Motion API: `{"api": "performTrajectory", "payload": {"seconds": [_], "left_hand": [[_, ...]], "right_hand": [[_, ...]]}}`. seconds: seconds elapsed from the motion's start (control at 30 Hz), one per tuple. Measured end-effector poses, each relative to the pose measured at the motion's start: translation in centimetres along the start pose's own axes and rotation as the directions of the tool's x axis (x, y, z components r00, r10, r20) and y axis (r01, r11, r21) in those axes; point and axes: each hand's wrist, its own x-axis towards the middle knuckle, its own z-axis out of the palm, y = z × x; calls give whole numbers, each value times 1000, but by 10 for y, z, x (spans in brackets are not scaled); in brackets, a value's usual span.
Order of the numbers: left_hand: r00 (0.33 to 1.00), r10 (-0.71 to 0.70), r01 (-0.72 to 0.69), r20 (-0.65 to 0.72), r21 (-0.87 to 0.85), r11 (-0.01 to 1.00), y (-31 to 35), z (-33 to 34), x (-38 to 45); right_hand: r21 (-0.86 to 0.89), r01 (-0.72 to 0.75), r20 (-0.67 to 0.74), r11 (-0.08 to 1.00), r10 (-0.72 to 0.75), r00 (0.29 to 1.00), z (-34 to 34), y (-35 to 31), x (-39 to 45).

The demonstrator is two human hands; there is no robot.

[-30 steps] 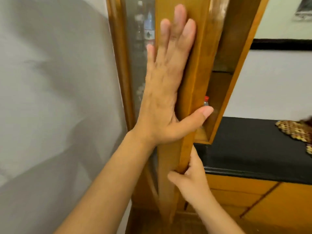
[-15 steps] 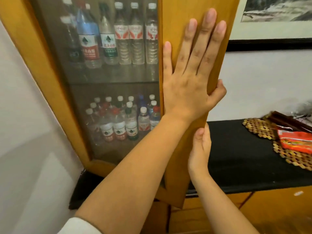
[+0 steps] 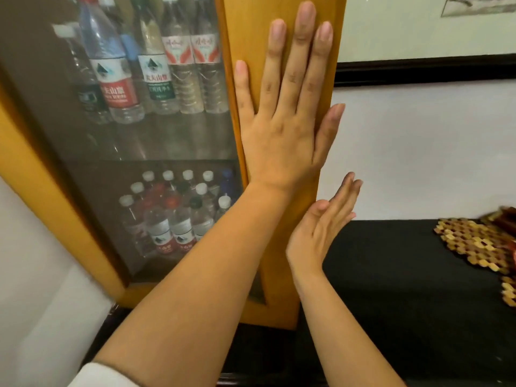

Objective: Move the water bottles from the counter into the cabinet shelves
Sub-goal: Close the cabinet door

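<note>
A wooden cabinet with a glass door [image 3: 167,141] stands at the left. Behind the glass, several tall water bottles [image 3: 156,76] fill the upper shelf and several small bottles [image 3: 173,219] crowd the lower shelf. My left hand [image 3: 284,118] lies flat, fingers spread, on the door's right wooden frame [image 3: 290,289]. My right hand [image 3: 321,227] is open with fingers together, its edge against the frame's right side just below the left hand. Neither hand holds anything.
A black counter [image 3: 405,289] runs to the right of the cabinet. A woven wooden mat [image 3: 472,241] lies at its right end with a red item on it. A dark picture frame [image 3: 418,68] hangs on the white wall above.
The cabinet door has swung from open to flat shut under my left palm. My right hand has let go of the door edge and now rests open against it.
</note>
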Motion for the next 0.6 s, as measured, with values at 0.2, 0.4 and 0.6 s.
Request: {"api": "performTrajectory", "payload": {"seconds": [0.2, 0.4, 0.6], "left_hand": [[999, -26, 22, 44, 90, 996, -4, 40, 6], [997, -37, 31, 73, 93, 995, -4, 38, 9], [983, 18, 40, 183, -307, 951, -13, 9, -17]], "right_hand": [[-107, 27, -79, 994, -36, 996, 31, 19, 33], [4, -40, 181, 999, 38, 983, 19, 20, 37], [18, -226, 415, 974, 198, 888, -35, 2, 43]]}}
